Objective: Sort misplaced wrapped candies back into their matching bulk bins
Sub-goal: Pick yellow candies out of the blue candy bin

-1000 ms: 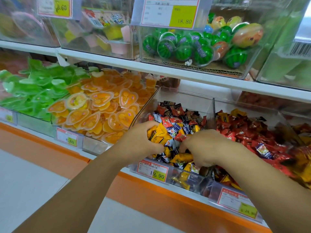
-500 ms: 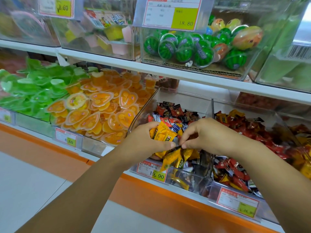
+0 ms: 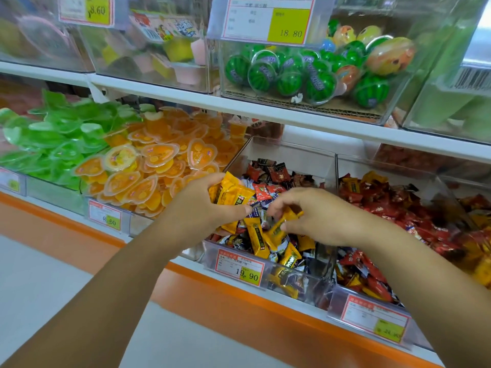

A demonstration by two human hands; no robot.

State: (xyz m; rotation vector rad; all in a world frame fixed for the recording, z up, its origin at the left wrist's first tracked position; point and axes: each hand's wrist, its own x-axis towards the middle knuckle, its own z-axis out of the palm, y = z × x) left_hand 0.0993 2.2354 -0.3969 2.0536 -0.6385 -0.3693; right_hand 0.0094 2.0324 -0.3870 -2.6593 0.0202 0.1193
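Lower shelf, clear bulk bins side by side. Far left, green jelly cups [image 3: 53, 139]; next, orange heart cups [image 3: 159, 155]. The middle bin [image 3: 292, 155], price tag [image 3: 240, 270] on its near face, holds a mix of red, blue-white and yellow wrappers. The right bin [image 3: 385, 166] is mostly red, with some yellow at its far and right edges.

Both hands are over the middle bin. The left hand [image 3: 202, 213] is curled round a bunch of yellow candies [image 3: 231, 193], held high at the bin's left side. The right hand [image 3: 321, 216] pinches one yellow candy [image 3: 280, 228] by thumb and fingertips, low and centre.

Key relation: the pinched candy sits just right of and a little below the left hand's bunch, not quite touching it. Its long axis slants from upper right down to lower left, the lower end pointing toward the near front of the bin. The left hand is the nearer receiver. Likely next: pass it leftward into the bunch.

More loose yellow wrappers [image 3: 288, 257] lie below the right hand, near the front wall. Which bin the yellows belong in: cannot tell.
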